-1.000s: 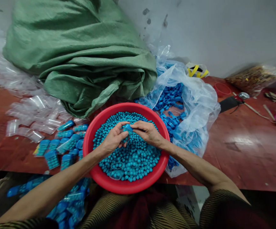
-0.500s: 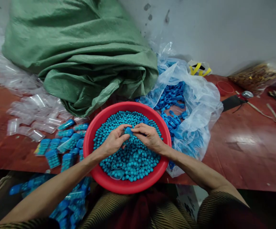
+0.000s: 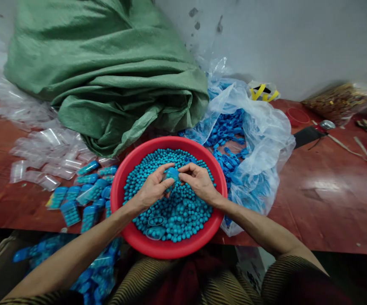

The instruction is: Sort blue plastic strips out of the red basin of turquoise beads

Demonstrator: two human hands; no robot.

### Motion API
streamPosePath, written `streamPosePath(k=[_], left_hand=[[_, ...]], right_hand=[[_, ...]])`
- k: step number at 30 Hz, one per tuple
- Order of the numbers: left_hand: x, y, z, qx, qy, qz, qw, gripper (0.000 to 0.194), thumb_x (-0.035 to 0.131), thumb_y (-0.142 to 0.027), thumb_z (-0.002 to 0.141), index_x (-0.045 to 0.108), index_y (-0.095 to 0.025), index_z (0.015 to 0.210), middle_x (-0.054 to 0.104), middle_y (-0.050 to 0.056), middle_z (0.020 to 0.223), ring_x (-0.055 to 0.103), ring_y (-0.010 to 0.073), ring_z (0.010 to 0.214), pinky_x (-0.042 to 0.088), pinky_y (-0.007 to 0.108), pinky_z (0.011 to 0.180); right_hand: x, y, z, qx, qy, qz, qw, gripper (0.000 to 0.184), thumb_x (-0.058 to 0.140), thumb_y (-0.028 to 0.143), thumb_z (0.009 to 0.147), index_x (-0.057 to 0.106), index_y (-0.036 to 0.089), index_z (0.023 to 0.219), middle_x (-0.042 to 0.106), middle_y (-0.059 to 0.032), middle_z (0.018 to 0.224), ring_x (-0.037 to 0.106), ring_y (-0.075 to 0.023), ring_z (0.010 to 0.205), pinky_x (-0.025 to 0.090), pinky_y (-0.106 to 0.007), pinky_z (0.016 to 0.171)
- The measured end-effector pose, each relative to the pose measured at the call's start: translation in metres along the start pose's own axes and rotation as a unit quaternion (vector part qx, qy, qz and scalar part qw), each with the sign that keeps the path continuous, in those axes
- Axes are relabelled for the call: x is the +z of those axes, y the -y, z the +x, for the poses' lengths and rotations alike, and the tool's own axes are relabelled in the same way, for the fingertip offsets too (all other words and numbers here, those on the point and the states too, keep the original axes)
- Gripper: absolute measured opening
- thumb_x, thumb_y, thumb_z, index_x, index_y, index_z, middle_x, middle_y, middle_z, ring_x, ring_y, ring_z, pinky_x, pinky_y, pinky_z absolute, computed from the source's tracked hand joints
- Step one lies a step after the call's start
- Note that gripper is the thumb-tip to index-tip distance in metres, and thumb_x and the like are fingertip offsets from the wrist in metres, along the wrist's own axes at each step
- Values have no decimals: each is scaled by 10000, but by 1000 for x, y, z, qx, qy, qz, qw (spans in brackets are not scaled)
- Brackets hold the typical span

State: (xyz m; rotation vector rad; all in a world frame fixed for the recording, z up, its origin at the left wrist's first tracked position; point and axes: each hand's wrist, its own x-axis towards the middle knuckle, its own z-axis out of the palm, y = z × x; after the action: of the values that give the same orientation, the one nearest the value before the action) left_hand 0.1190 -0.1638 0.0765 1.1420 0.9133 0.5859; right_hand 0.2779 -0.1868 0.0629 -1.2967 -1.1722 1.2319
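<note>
A red plastic basin (image 3: pixel 120 186) full of small teal beads (image 3: pixel 183 212) sits at the table's front edge. Over its middle, my left hand (image 3: pixel 153 188) and my right hand (image 3: pixel 199 182) meet around a small clear container with a blue cap (image 3: pixel 172 173), filled with beads. Both hands are closed on it, fingers pinching at the cap end. Two empty clear containers (image 3: pixel 156 226) lie on the beads near the basin's front.
Left of the basin lie filled blue-capped containers (image 3: pixel 84 199) and a heap of empty clear ones (image 3: pixel 43 148). A clear bag of blue caps (image 3: pixel 230 140) is on the right. A green woven sack (image 3: pixel 107 72) lies behind. More filled containers (image 3: pixel 94 271) lie below the table.
The hands stay together over the basin on the same container; the fingers have shifted slightly around the cap. The view has barely moved.
</note>
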Motion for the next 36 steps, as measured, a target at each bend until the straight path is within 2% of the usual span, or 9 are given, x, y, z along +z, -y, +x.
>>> streamPosePath(k=[3,7,12,16,22,25,28,32,36], left_hand=[[3,-2,1,-9,-18,-17,1000,547,655,-330,717,466,-130,1190,531,-61,620,443,47,386,309,174,350],[2,-7,2,-18,-21,-56,998,507,677,-359,696,486,-141,1113,529,-61,605,428,43,381,295,165,343],[-2,-11,-1,-33,12,-50,998,570,693,-401,696,457,-174,1162,530,-60,601,466,55,377,232,150,332],[-4,-14,-5,-34,17,-49,998,611,693,-416,693,447,-173,1197,536,-52,619,471,55,385,231,151,336],[2,-10,-7,-20,-26,-36,999,493,661,-355,724,470,-159,1134,500,-72,583,418,45,389,316,162,354],[4,-1,-6,19,-50,12,998,420,648,-320,732,490,-158,1086,454,-91,549,386,41,373,334,165,345],[3,6,-4,30,-56,29,998,375,624,-330,747,481,-169,1055,454,-94,550,392,41,369,348,163,346],[-2,3,-4,6,-15,10,1000,402,591,-387,774,427,-201,1092,512,-81,603,466,53,373,323,150,333],[-3,-6,-5,0,-1,27,1000,415,580,-387,791,406,-206,1123,515,-78,608,498,60,393,330,143,344]], right_hand=[[7,2,-4,28,-17,25,999,109,623,255,694,588,173,756,569,49,572,562,-109,522,475,-249,545],[5,0,-3,-10,-28,3,1000,103,605,264,730,586,174,776,586,37,626,591,-108,562,489,-248,579],[-13,7,4,-22,119,-88,989,145,545,254,806,601,176,915,618,26,700,614,-109,613,478,-231,573],[-18,19,3,-79,159,-208,962,207,457,227,884,636,167,968,623,20,668,605,-96,607,459,-221,608],[-13,7,-2,-134,157,-236,950,234,434,209,908,643,164,1003,648,3,703,605,-101,632,466,-215,630],[-15,-3,-3,-227,147,-293,917,244,450,217,904,619,150,1067,668,-56,849,610,-141,748,478,-264,710],[-21,-2,2,-257,182,-321,893,257,479,214,886,615,136,1089,643,-93,906,593,-176,836,483,-321,773],[-27,8,13,-157,196,-224,942,250,581,249,820,653,154,1039,598,-44,820,565,-139,714,500,-303,685],[-21,8,18,-37,99,-60,993,464,627,346,771,560,169,1196,621,-14,870,549,-94,587,495,-241,530]])
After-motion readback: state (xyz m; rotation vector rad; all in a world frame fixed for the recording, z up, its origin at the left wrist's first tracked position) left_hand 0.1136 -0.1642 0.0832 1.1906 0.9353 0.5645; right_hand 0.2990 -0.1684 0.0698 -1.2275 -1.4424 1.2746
